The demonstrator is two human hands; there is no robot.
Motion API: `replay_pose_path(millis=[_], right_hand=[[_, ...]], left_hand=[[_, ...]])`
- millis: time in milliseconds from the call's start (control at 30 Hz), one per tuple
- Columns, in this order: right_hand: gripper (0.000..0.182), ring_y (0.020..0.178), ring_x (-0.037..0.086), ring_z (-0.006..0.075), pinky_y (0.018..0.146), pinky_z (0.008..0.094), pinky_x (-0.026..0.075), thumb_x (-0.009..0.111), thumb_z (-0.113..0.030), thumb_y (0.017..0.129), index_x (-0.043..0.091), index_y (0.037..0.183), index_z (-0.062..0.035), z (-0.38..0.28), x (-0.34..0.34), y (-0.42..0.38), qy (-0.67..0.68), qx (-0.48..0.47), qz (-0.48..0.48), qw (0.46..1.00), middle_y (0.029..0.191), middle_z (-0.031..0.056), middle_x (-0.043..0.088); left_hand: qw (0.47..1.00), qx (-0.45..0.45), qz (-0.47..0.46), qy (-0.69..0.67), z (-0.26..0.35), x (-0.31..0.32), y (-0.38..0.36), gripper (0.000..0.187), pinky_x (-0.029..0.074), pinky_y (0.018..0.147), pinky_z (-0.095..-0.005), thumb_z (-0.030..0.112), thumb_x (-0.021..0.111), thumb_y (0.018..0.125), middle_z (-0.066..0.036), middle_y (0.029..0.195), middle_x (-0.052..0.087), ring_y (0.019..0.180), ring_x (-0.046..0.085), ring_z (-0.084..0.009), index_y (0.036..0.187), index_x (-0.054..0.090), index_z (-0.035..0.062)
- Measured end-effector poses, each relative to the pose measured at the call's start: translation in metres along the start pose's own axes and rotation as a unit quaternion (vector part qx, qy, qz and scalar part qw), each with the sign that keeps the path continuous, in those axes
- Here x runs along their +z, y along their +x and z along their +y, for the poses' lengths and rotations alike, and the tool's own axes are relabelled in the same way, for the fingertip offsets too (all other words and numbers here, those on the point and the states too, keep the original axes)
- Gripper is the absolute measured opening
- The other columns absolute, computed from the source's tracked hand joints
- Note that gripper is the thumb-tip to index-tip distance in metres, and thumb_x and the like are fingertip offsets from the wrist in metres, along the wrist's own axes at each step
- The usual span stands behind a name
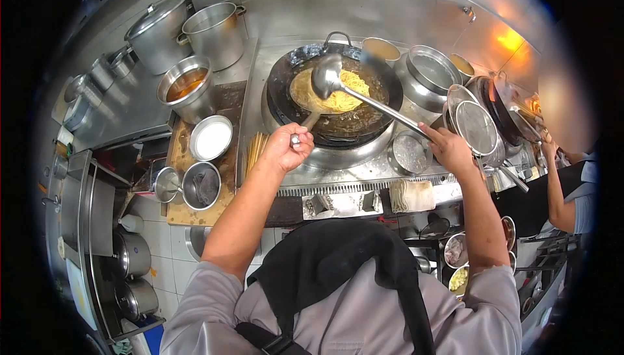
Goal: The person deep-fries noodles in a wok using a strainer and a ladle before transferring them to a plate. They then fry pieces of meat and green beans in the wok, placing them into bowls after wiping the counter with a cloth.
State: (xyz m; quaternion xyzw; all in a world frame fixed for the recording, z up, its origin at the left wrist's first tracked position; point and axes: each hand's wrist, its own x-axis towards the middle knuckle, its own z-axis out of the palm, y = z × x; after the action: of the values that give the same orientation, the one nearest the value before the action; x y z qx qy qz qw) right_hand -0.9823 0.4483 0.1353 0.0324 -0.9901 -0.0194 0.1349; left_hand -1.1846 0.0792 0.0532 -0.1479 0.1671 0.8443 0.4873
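My left hand (286,147) is closed around the handle of a round strainer (302,90), which sits in the dark wok (281,69). Yellow noodles (348,95) lie in the strainer, amid bubbling liquid. In my right hand (450,149) is the long handle of a metal ladle (327,77). The ladle's bowl is over the noodles and hides part of them; its handle slants across the wok's right rim.
Left of the wok stand a pot of reddish-brown liquid (186,87), a bowl of white contents (212,138) and tall pots (213,35). Wire strainers (476,127) and a metal basin (434,69) are to the right. Another person's arm (552,179) reaches toward a second wok (489,105).
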Motion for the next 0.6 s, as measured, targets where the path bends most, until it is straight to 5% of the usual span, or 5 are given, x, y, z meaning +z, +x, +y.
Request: replay_pose_path(millis=[133, 233, 300, 500, 600], right_hand=[[0.06, 0.062, 0.059, 0.0238, 0.06, 0.0377, 0.049, 0.068, -0.009, 0.083, 0.052, 0.14, -0.0204, -0.027, 0.011, -0.033, 0.164, 0.071, 0.048, 0.983, 0.078, 0.0116, 0.06], [0.058, 0.052, 0.05, 0.0121, 0.052, 0.0297, 0.044, 0.064, -0.005, 0.088, 0.047, 0.143, -0.0103, -0.06, -0.017, -0.056, 0.363, 0.216, -0.029, 0.906, 0.07, 0.0091, 0.059], [0.057, 0.049, 0.048, 0.0077, 0.047, 0.025, 0.041, 0.063, -0.003, 0.088, 0.046, 0.143, -0.0059, -0.065, -0.032, -0.072, 0.53, 0.298, -0.07, 0.791, 0.069, 0.0026, 0.054], [0.056, 0.049, 0.048, 0.0066, 0.045, 0.0227, 0.039, 0.062, -0.004, 0.089, 0.046, 0.142, -0.0039, -0.053, -0.043, -0.085, 0.569, 0.326, -0.13, 0.744, 0.07, 0.0011, 0.056], [0.056, 0.049, 0.05, 0.0082, 0.045, 0.0239, 0.041, 0.064, -0.007, 0.088, 0.046, 0.141, -0.0022, -0.057, -0.015, -0.056, 0.489, 0.303, -0.131, 0.807, 0.069, 0.0021, 0.056]], left_hand=[[1.0, -0.007, 0.008, -0.003, -0.004, 0.002, 0.001, 0.012, 0.035, 0.04, -0.0201, -0.001, 0.055, 0.081, -0.008, 0.073, 0.047, 0.059, 0.05, -0.012, 0.083, 0.043, 0.0019], [1.0, 0.003, 0.004, 0.002, -0.006, 0.003, 0.0, 0.011, 0.035, 0.04, -0.02, -0.001, 0.055, 0.082, -0.009, 0.074, 0.048, 0.059, 0.05, -0.012, 0.084, 0.044, 0.0015], [1.0, 0.002, 0.01, 0.002, -0.007, 0.005, -0.001, 0.011, 0.034, 0.04, -0.0199, -0.001, 0.055, 0.082, -0.008, 0.074, 0.048, 0.059, 0.05, -0.0118, 0.084, 0.044, 0.0014], [1.0, 0.0, 0.011, 0.017, -0.007, -0.001, 0.005, 0.009, 0.034, 0.04, -0.0198, 0.0, 0.055, 0.082, -0.009, 0.076, 0.049, 0.059, 0.05, -0.0117, 0.083, 0.046, -0.001], [0.999, 0.01, 0.01, 0.043, -0.015, 0.003, 0.007, 0.01, 0.035, 0.04, -0.0202, 0.0, 0.055, 0.082, -0.01, 0.078, 0.049, 0.061, 0.051, -0.0118, 0.084, 0.046, -0.0032]])
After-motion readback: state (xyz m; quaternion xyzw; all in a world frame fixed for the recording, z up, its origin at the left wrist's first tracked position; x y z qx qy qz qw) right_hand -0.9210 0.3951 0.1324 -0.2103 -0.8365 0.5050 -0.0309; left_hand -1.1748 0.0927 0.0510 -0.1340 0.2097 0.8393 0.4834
